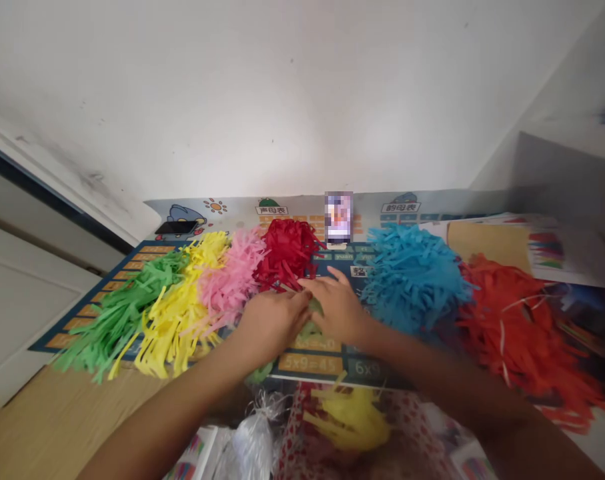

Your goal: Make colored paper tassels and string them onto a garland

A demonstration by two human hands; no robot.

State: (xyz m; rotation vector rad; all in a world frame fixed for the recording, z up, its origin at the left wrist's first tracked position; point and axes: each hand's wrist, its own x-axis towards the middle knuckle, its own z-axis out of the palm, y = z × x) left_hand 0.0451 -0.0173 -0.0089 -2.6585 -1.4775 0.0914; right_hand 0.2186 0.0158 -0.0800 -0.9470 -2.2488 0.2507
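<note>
Near the middle of the desk, my left hand is closed with its fingers pinched together. My right hand meets it, its thumb side against the same spot and some fingers stretched away. Between them shows a bit of light green paper, partly hidden by the fingers. Just beyond lies a dark red fringed paper bundle. Pink, yellow and green fringed bundles lie left of my left hand. To the right of my right hand are a blue bundle and an orange-red one.
A lit phone stands against the wall at the back. A dark phone lies at the back left. Below the desk edge are yellow paper strips and a clear plastic bundle. Papers lie at the right.
</note>
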